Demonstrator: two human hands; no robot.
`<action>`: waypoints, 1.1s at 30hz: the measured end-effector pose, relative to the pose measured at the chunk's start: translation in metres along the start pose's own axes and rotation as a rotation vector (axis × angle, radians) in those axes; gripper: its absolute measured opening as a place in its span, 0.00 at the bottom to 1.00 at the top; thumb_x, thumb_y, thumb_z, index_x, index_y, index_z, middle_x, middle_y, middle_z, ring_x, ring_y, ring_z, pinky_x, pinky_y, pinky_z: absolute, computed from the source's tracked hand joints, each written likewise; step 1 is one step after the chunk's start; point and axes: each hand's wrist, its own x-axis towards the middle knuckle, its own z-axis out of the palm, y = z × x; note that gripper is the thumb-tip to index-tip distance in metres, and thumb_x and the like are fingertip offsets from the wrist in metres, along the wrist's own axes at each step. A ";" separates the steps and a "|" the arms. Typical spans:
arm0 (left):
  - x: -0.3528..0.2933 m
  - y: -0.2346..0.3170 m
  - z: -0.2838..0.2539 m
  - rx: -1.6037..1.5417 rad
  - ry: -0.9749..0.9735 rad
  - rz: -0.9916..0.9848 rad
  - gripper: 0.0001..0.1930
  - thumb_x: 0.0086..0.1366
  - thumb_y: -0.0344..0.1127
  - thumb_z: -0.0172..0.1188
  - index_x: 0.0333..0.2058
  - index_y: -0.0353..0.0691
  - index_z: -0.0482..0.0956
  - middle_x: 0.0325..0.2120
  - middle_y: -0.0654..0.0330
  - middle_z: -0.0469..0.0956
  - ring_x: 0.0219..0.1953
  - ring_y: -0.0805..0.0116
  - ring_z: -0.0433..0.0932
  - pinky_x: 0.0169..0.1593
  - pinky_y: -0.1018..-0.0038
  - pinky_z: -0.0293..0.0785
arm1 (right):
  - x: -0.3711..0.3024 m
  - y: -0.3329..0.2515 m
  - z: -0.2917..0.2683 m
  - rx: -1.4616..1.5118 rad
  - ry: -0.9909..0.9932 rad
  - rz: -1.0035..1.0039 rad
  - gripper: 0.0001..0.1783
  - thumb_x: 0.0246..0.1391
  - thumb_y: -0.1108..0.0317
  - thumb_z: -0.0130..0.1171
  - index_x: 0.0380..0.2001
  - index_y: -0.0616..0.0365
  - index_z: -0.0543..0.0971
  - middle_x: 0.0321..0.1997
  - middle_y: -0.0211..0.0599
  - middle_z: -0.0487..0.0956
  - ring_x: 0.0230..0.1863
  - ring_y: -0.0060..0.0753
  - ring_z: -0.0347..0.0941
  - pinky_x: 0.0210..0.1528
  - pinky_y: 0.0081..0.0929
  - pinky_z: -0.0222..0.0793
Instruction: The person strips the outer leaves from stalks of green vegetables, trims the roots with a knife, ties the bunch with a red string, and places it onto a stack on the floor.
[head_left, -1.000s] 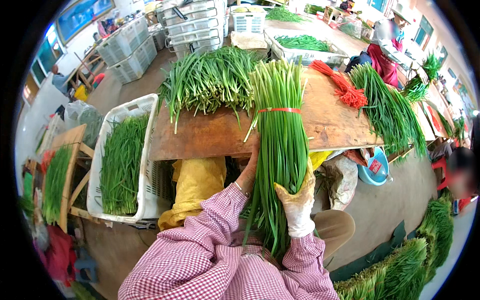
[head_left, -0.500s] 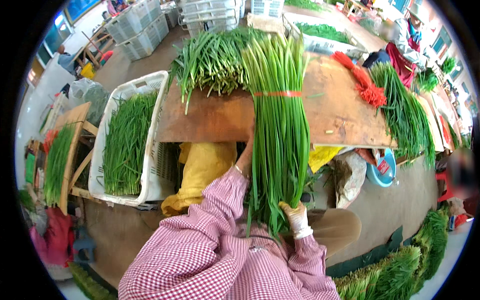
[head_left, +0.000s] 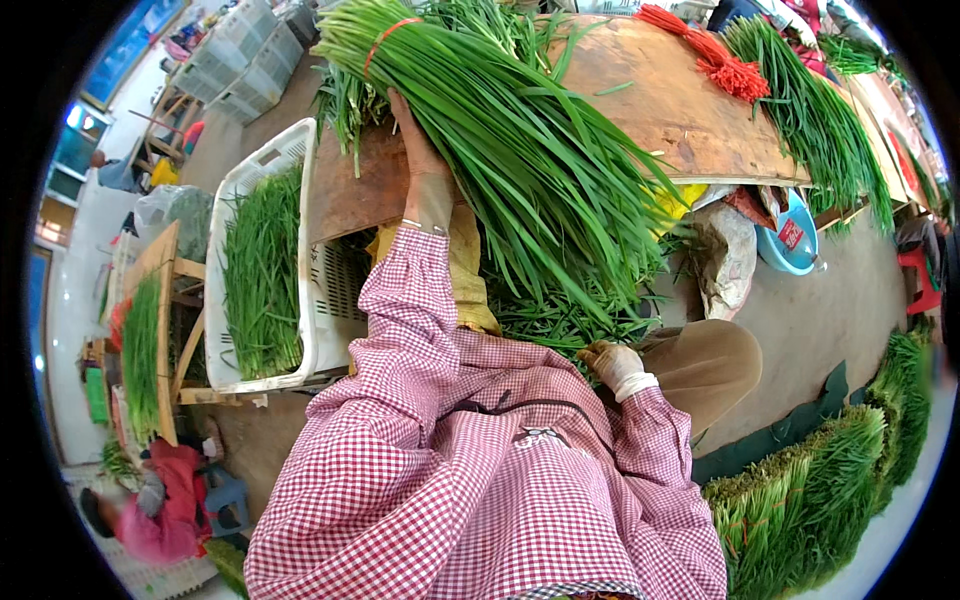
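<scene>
My left hand [head_left: 428, 165] reaches up under a big bundle of long green chives [head_left: 520, 150], tied near its far end with a red band [head_left: 385, 35], and holds it tilted over the wooden board table [head_left: 680, 110]. The bundle's leafy ends fan down toward my lap. My right hand [head_left: 612, 362], in a pale glove, is low by my knee, apart from the bundle, fingers curled near loose green leaves; nothing clearly sits in it.
A white plastic crate [head_left: 300, 300] full of chives stands at my left. More chive bunches [head_left: 820, 120] and red bands [head_left: 725, 60] lie on the table's right. Stacked chive bundles [head_left: 820, 490] line the floor at lower right. A blue basin [head_left: 795, 235] sits under the table. Another person [head_left: 160, 500] crouches lower left.
The bundle has swung from upright to slanting left, carried by my left hand alone. My right hand let go of its lower end and dropped to my knee.
</scene>
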 end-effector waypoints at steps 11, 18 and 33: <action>0.004 0.009 -0.005 -0.047 0.010 0.017 0.30 0.58 0.58 0.46 0.53 0.45 0.62 0.51 0.63 0.65 0.50 0.64 0.64 0.53 0.68 0.62 | -0.008 -0.010 -0.005 0.018 0.069 -0.081 0.18 0.54 0.55 0.48 0.30 0.61 0.75 0.25 0.35 0.77 0.27 0.27 0.73 0.29 0.25 0.67; -0.001 0.008 0.003 0.002 -0.058 0.005 0.34 0.59 0.57 0.46 0.59 0.50 0.50 0.57 0.65 0.55 0.56 0.66 0.58 0.55 0.65 0.60 | -0.076 -0.039 -0.057 0.800 0.052 -0.299 0.11 0.52 0.65 0.52 0.33 0.63 0.76 0.25 0.33 0.77 0.24 0.20 0.71 0.30 0.17 0.68; -0.077 0.045 0.097 -0.174 0.024 0.073 0.32 0.58 0.50 0.52 0.56 0.42 0.54 0.52 0.62 0.61 0.52 0.67 0.62 0.54 0.68 0.60 | -0.022 -0.162 -0.165 0.099 1.364 -0.792 0.51 0.20 0.63 0.70 0.56 0.55 0.59 0.60 0.48 0.56 0.58 0.50 0.57 0.55 0.39 0.57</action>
